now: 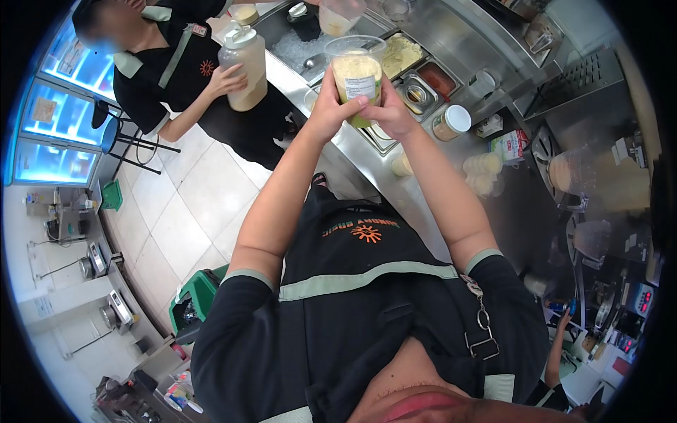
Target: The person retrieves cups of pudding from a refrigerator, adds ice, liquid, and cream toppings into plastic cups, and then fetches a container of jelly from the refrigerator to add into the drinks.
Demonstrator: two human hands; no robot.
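Both of my hands are wrapped round a clear plastic cup (347, 68) with a pale yellow filling, a white label and green at its bottom. My left hand (330, 106) holds its left side and my right hand (395, 113) its right side, with the thumbs meeting below the label. The cup is upright above the front edge of the steel counter (374, 158). Behind it are a tray of pale yellow food (402, 53) and a tray of red food (437, 79).
At the left a co-worker (190, 70) holds a large jug (243, 69). An ice bin (282, 44) lies behind. A white-lidded jar (452, 123) and stacked cups (483, 166) stand right. A green bin (197, 299) is on the floor.
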